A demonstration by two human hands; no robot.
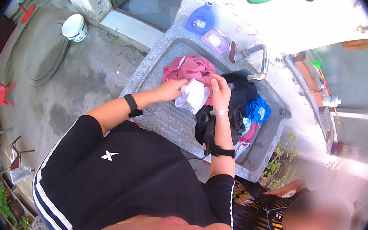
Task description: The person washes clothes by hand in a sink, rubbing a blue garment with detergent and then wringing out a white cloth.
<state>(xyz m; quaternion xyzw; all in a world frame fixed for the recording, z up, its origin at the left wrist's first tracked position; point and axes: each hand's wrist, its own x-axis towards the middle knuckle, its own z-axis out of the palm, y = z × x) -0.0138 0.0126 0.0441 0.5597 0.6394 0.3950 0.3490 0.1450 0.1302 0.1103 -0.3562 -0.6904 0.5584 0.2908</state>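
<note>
In the grey stone sink (156, 119), my left hand (173, 89) grips a bunched white cloth (193, 95). Level with it on the right, my right hand (220, 91) has its fingers bent close to the cloth's edge; whether they pinch fabric is hard to tell. Behind both hands lies a heap of pink cloth (192, 67). Black garments (240, 87) spread to the right, partly under my right forearm. Beside them sit a balled blue cloth (258, 110) and more pink and white fabric (247, 137).
A metal faucet (262, 64) reaches over the sink's back right. On the back rim stand a blue-purple detergent bottle (201, 18) and a soap in a lilac dish (215, 41). Another person (261, 214) is at the lower right. A white bucket (74, 28) stands on the floor.
</note>
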